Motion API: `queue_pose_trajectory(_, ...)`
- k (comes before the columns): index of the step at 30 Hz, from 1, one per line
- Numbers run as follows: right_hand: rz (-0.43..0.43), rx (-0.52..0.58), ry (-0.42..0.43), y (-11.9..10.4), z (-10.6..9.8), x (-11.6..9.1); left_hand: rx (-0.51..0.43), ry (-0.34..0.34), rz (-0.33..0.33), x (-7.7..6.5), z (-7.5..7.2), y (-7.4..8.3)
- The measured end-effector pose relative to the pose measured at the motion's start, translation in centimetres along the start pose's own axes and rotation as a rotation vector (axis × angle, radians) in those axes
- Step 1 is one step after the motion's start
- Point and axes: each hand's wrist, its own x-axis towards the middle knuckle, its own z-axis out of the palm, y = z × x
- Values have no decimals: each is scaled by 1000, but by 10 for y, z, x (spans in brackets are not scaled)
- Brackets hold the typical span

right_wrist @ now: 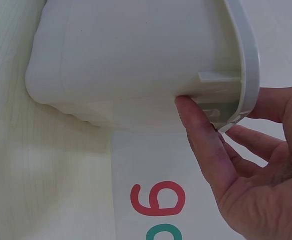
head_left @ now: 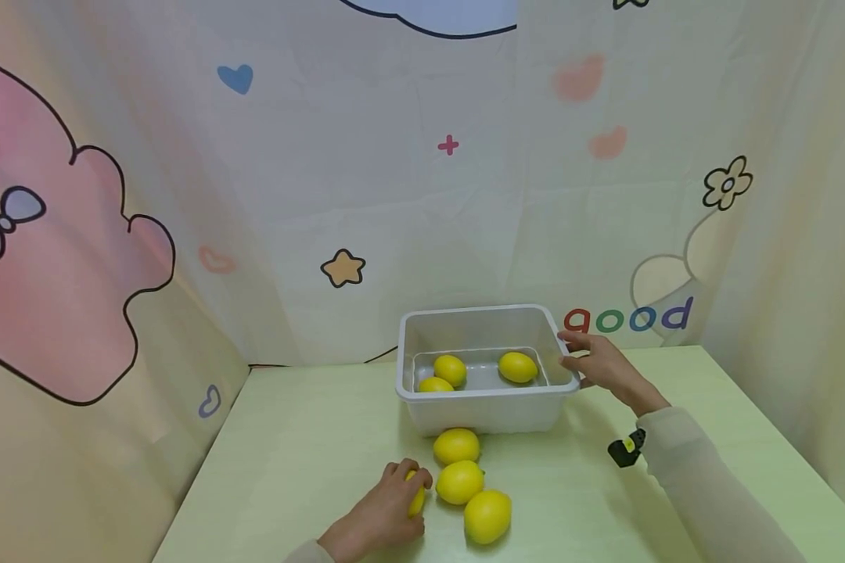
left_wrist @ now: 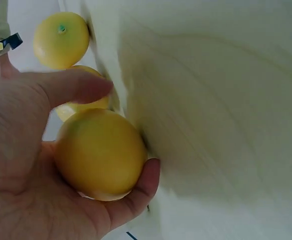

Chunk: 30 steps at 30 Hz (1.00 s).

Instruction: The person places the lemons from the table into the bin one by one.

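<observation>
The left hand [head_left: 383, 510] has its fingers curled round one lemon [head_left: 416, 500] at the near side of the worktop [head_left: 303, 446], left of three loose lemons [head_left: 460, 482] that run from just before the white bin [head_left: 486, 412] toward the near edge. Inside the bin lie three more lemons [head_left: 517, 367], two left, one right. The right hand [head_left: 609, 369], fingers partly bent, grips the bin's right rim between thumb and fingers.

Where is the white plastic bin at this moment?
In the head view, the white plastic bin stands right of centre on the far part of the table, just behind three lemons, held at its right end by the right hand.
</observation>
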Motion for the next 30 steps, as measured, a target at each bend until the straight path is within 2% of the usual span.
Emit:
queue_pose_trajectory(6,11,-5,10,-1,1,0,30,49,-4,-1,2,-2)
queue_pose_trajectory(13,0,-9,7,-1,1,0,53,40,-10,-4,1,-3)
queue_pose_trajectory(19,-23,-17,5,1,1,0,41,40,-12,-8,-9,1)
queue_pose_trajectory(26,-24,-13,9,1,2,0,59,92,46,-8,-24,8)
queue_pose_trajectory(30,-27,-14,12,0,2,0,76,117,53,-7,-34,12)
